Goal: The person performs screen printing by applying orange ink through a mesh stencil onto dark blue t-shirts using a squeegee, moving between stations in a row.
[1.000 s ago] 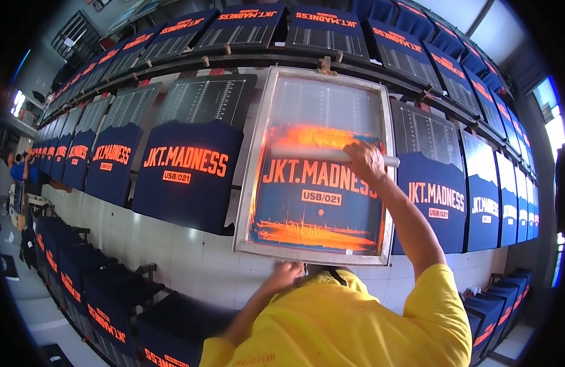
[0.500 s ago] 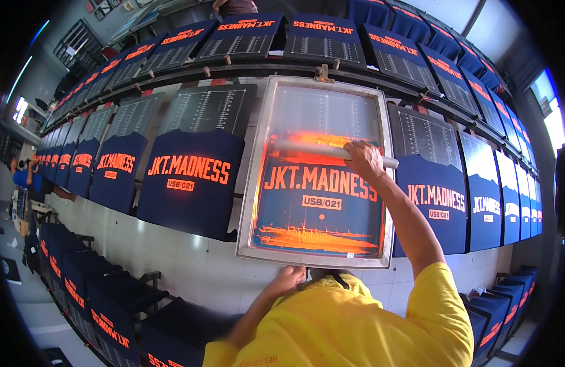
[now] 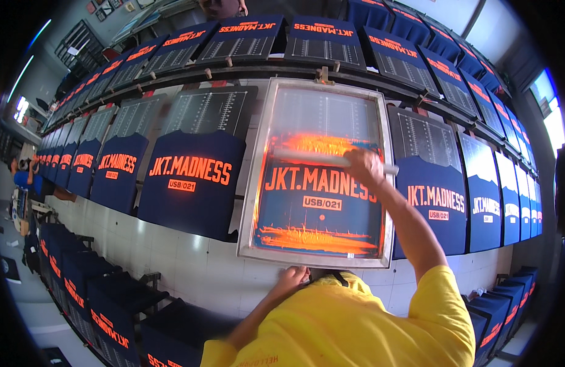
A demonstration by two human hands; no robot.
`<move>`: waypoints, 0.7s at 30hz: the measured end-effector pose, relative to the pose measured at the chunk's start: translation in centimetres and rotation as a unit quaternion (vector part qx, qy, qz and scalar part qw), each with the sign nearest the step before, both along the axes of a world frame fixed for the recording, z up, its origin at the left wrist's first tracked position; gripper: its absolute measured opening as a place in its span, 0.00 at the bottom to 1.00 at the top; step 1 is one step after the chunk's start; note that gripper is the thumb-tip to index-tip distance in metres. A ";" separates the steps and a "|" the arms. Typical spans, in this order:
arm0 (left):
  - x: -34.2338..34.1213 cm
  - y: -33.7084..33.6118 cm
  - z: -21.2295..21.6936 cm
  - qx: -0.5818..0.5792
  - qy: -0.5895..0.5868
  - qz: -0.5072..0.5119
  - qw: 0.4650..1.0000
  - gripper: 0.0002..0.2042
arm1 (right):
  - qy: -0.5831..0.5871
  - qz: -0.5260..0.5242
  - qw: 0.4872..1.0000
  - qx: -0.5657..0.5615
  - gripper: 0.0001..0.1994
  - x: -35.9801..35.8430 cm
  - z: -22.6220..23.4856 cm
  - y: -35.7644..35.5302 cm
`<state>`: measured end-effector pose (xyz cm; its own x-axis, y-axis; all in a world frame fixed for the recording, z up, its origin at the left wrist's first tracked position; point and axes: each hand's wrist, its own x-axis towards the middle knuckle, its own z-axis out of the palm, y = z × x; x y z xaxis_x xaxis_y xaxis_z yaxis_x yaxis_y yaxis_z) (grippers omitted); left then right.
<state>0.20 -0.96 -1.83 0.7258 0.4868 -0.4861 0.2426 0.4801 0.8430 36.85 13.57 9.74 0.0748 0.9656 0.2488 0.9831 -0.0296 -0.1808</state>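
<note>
My right hand (image 3: 365, 166) is closed round the pale bar of a squeegee (image 3: 310, 158), which lies crosswise inside a metal-framed printing screen (image 3: 386, 244). Orange ink (image 3: 313, 144) is smeared on the mesh just beyond the squeegee, and more ink (image 3: 313, 238) streaks the near end. Under the screen, orange lettering shows against dark blue. My left hand (image 3: 291, 278) is curled just below the screen's near edge; whatever its fingers hold, if anything, I cannot make out.
Navy shirts on dark boards stand on both sides, such as a left shirt (image 3: 190, 189) and a right shirt (image 3: 432, 208). A rail (image 3: 258, 66) with clamps runs behind the screen. More shirts (image 3: 108, 312) hang behind me; people are at far left and top.
My right hand and the squeegee have shifted slightly toward me over the mesh, uncovering more orange ink on the far side. My left hand has barely moved.
</note>
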 end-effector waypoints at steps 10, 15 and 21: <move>0.1 -1.5 -3.0 0.145 0.025 0.034 0.988 0.25 | 0.063 -0.046 0.992 -0.098 0.13 2.2 3.7 1.6; 0.2 -1.5 -2.2 0.134 0.011 0.037 0.990 0.25 | 0.011 -0.018 0.994 -0.107 0.11 1.0 2.6 1.5; 0.7 -1.3 0.3 0.078 -0.044 0.064 0.994 0.25 | 0.024 -0.025 0.999 -0.042 0.09 1.6 2.8 1.3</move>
<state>0.86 -2.31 -1.49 0.6899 0.6418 -0.3349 0.1096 0.3646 0.9247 38.41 14.84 12.49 0.1337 0.9776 0.1626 0.9703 -0.0957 -0.2221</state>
